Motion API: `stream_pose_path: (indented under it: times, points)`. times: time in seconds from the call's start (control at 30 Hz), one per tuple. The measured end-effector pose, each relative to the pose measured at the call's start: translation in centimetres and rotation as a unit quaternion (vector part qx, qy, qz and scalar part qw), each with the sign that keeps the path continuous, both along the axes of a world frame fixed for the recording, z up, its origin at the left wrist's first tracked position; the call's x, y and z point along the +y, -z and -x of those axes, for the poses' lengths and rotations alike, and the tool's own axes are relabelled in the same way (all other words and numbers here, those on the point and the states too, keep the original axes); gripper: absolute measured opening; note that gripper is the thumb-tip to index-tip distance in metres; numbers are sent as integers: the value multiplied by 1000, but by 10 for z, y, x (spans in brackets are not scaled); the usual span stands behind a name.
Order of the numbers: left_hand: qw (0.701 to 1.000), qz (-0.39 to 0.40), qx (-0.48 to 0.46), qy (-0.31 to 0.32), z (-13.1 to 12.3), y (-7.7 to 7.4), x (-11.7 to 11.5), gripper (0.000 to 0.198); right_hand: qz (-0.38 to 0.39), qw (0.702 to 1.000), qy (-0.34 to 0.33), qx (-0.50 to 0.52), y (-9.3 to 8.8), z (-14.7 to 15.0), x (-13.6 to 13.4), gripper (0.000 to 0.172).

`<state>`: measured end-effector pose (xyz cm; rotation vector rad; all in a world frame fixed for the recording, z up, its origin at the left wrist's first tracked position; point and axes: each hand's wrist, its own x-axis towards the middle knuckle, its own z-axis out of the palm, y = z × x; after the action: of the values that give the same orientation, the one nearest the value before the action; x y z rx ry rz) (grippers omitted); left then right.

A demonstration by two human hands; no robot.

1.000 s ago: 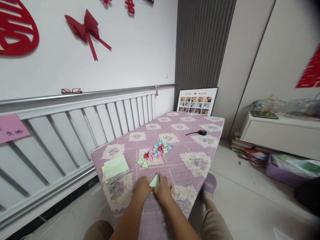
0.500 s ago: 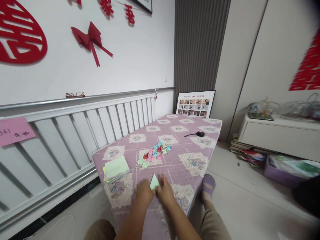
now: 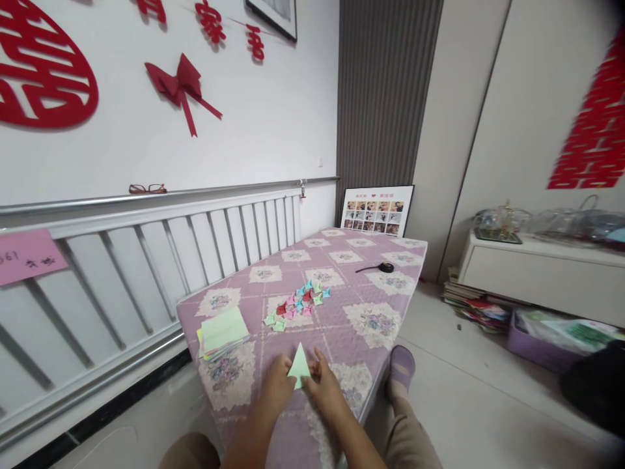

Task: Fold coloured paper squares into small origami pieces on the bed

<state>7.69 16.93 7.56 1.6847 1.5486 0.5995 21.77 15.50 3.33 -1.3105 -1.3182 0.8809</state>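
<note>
Between the two hands, the pale green paper triangle (image 3: pixel 299 365) is pointing its tip away from the body! The left hand (image 3: pixel 278 383) is pinching its near left corner, the right hand (image 3: pixel 325 385) is gripping the near right. A folding step is apparently running (small folded paper pieces (image 3: pixel 307 296) are sitting just beyond the hands); the next move is probably calling for matched edges and a firm crease. Both corners are hiding under the grip, and the layers beneath aren't showing.
</note>
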Motion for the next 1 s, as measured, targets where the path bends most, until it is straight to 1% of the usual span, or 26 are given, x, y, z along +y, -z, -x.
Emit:
stream_pose_path:
  times: [0.1,0.17,0.23,0.27,0.3,0.4,0.47,0.5,0.57,0.6,0.63,0.67,0.7,0.77,0.8,0.9,1.0]
  points:
    - [998,-23,-46,20,13,-1,-11,31,4,1000,-29,-3,-5,-1,-15,68]
    - [997,-28,-65,34,21,-2,-19,32,13,998,-64,-12,-10,-1,-29,60]
    - [996,-28,-78,42,28,-4,-28,36,25,994,-103,-33,-14,2,-44,36]
    - [995,-30,-81,45,31,-5,-33,39,30,993,-108,-38,-16,4,-51,24]
    - [995,-33,-81,49,33,-6,-37,42,33,992,-111,-41,-18,6,-59,18]
    - [994,-56,-67,69,38,-11,-49,47,22,991,-125,-42,-24,14,-79,21]
    - [992,-89,-70,61,43,-15,-56,47,23,992,-122,-25,-28,19,-88,26]
    - [990,-113,-83,34,45,-17,-59,48,25,993,-112,-12,-30,20,-91,28]
    - [978,-155,-127,-54,50,-21,-66,52,41,996,-77,14,-36,22,-95,33]
    - [971,-158,-152,-95,51,-22,-70,55,48,997,-59,25,-39,23,-95,35]
    - [967,-143,-175,-116,51,-23,-74,54,52,997,-45,36,-43,24,-96,36]
    - [967,-114,-198,-110,50,-23,-79,51,52,997,-38,44,-46,25,-96,37]
    - [969,-76,-220,-76,48,-23,-83,45,48,997,-38,51,-49,27,-96,37]
    - [963,-11,-267,18,41,-21,-92,33,32,997,-49,56,-55,30,-97,37]
    - [957,2,-288,27,37,-20,-96,31,24,997,-53,53,-57,32,-98,37]
    - [941,20,-338,-19,26,-12,-102,36,-1,999,-50,20,-59,36,-103,34]
    - [923,54,-376,-57,22,-6,-102,44,-25,998,-56,-36,-59,38,-106,33]
